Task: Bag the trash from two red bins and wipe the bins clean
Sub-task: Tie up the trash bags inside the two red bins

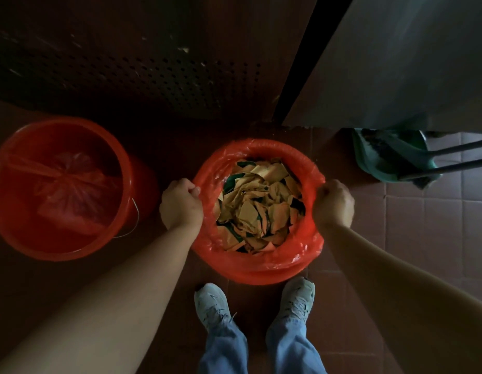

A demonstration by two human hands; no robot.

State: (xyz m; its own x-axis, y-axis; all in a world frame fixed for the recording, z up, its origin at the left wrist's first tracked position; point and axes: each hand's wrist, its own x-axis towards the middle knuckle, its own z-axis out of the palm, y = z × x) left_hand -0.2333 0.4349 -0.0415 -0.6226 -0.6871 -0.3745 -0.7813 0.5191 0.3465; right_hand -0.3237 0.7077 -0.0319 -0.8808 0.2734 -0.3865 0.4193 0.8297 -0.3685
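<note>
- two red bins stand apart on a brown tiled floor (436, 225): the left bin (59, 247) off to the person's left, the middle bin (250, 278) straight ahead, just beyond the toes.
- the middle bin is lined with a red plastic bag (296, 255), whose edge is folded out over the rim and hides most of the bin wall.
- torn scraps of tan and green paper (257, 209) fill that bag close to the top.
- the left hand (180, 203) is at the bag's left edge, its grip closed tight, fingers curled round a bunch of the plastic.
- the right hand (333, 202) is at the bag's right edge, its grip closed the same way on the plastic there.
- both forearms are bare and reach down on either side of the bin.
- the left bin holds a crumpled red liner (69, 190) lying loose inside it, and a thin wire handle (135, 211) hangs at its right side.
- pale shoes (211, 303) and blue jeans (291, 344) show at the bottom.
- a green dustpan (383, 157) with dark rods lies at the right, near a grey panel (396, 63).
- a dark perforated panel (153, 76) stands behind the bins.
</note>
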